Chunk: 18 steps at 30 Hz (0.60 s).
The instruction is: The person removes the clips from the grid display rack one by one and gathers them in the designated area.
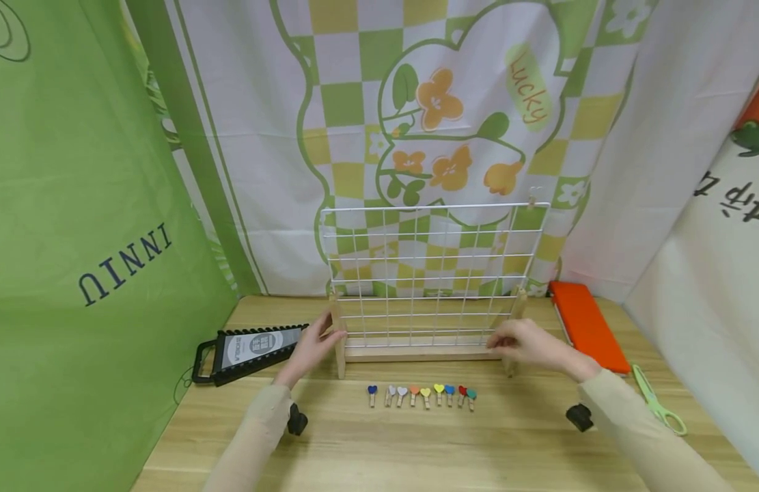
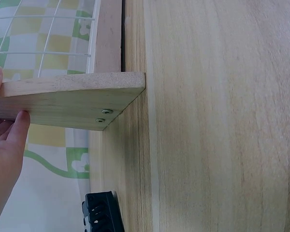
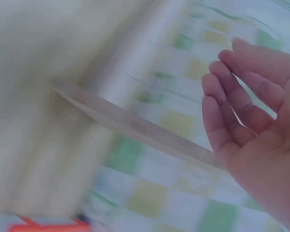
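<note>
A white wire grid rack [image 1: 440, 279] stands upright in a wooden base, with a wooden side panel at each end. At its left end my left hand [image 1: 314, 345] grips the wooden side panel [image 2: 72, 104], the thumb at one edge and a fingertip against the outer face with two screws. Near the right side panel [image 1: 516, 314] is my right hand [image 1: 529, 343], its fingers loosely bent and nothing between them in the right wrist view. In front of the rack lies a row of small wooden clips [image 1: 414, 395] with coloured hearts.
On the left lies a black toothed holder with a handle [image 1: 256, 348]. An orange-red box [image 1: 590, 326] and light green scissors [image 1: 658, 403] lie at the right. Patterned curtains [image 1: 440, 102] hang behind the wooden table [image 1: 416, 458] and along both sides.
</note>
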Each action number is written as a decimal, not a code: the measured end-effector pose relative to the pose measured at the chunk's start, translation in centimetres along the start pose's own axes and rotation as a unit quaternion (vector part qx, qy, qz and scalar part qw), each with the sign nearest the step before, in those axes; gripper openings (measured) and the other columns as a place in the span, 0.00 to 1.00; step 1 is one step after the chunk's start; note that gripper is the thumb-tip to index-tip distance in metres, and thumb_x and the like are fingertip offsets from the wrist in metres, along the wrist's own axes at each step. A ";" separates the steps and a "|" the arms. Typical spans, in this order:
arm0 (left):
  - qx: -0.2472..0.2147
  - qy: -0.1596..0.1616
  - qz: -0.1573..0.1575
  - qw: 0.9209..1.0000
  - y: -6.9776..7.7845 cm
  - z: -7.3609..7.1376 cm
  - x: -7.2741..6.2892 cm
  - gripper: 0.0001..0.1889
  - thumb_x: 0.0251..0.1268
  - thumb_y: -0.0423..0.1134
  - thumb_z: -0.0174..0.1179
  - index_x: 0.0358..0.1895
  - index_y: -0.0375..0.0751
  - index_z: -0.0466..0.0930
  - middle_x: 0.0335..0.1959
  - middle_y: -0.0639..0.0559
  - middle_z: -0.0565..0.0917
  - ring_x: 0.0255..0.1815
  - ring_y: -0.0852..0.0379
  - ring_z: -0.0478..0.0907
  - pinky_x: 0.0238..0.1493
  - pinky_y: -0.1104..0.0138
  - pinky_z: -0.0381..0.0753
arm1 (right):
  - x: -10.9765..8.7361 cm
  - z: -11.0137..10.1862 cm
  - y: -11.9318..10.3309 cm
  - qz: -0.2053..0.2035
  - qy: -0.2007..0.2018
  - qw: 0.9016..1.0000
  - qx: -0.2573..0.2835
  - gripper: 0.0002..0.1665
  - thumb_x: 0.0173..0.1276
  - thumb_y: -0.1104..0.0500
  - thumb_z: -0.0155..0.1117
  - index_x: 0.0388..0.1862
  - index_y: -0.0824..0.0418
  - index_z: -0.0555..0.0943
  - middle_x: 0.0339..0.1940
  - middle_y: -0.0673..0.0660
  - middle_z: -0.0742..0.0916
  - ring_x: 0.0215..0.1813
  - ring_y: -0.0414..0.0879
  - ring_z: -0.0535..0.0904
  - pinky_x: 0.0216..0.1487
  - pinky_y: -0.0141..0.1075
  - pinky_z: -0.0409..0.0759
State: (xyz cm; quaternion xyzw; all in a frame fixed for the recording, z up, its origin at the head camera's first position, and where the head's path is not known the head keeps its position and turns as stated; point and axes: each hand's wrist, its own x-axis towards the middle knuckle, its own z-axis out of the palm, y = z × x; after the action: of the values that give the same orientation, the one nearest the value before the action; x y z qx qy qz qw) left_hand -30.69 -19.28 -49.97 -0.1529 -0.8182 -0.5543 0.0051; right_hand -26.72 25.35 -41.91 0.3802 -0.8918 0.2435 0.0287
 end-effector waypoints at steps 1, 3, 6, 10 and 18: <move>-0.002 0.001 -0.002 1.000 0.0 0.0 0.0 0.38 0.71 0.40 0.60 0.77 0.30 0.51 0.76 0.30 0.60 0.78 0.36 0.58 0.76 0.47 0.66 | 0.3 -1.1 -0.4 -0.001 0.015 1.000 -0.014 0.05 0.63 0.67 0.70 0.36 0.57 0.87 0.34 0.52 0.89 0.33 0.33 0.81 0.32 0.28 0.85; -0.003 0.006 -0.001 1.000 -0.5 0.0 0.1 0.39 0.71 0.41 0.61 0.77 0.32 0.52 0.76 0.32 0.61 0.78 0.37 0.59 0.76 0.48 0.67 | 0.7 -3.4 -1.3 -0.003 0.047 0.998 -0.038 0.07 0.62 0.67 0.70 0.37 0.56 0.87 0.35 0.51 0.89 0.35 0.34 0.83 0.33 0.30 0.86; 0.001 0.010 -0.004 1.000 -0.4 0.0 0.1 0.38 0.71 0.41 0.61 0.77 0.32 0.53 0.76 0.32 0.61 0.78 0.38 0.60 0.75 0.49 0.68 | 1.4 -6.7 -2.7 -0.010 0.100 0.993 -0.064 0.09 0.61 0.67 0.72 0.38 0.55 0.87 0.35 0.48 0.89 0.36 0.32 0.82 0.35 0.30 0.87; 0.005 0.011 -0.003 1.000 -0.5 0.0 0.1 0.38 0.71 0.39 0.60 0.77 0.31 0.52 0.76 0.32 0.61 0.77 0.37 0.60 0.75 0.49 0.68 | 1.9 -10.8 -4.1 -0.021 0.166 0.981 -0.098 0.13 0.58 0.69 0.74 0.39 0.55 0.87 0.35 0.48 0.89 0.37 0.26 0.78 0.37 0.21 0.83; 0.002 0.009 -0.007 1.000 -0.6 0.0 0.1 0.39 0.70 0.41 0.61 0.77 0.31 0.53 0.76 0.33 0.62 0.78 0.38 0.60 0.75 0.49 0.68 | 2.9 -16.5 -6.0 0.010 0.306 0.945 -0.117 0.11 0.60 0.70 0.72 0.43 0.63 0.87 0.38 0.50 0.87 0.40 0.16 0.72 0.44 0.07 0.70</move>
State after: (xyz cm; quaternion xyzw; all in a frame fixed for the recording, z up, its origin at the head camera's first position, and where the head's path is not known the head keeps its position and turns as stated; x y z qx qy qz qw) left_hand -30.94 -19.44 -50.51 -0.1421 -0.8204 -0.5537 0.0088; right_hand -26.82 27.41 -24.24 0.2728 -0.8660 0.2418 0.3422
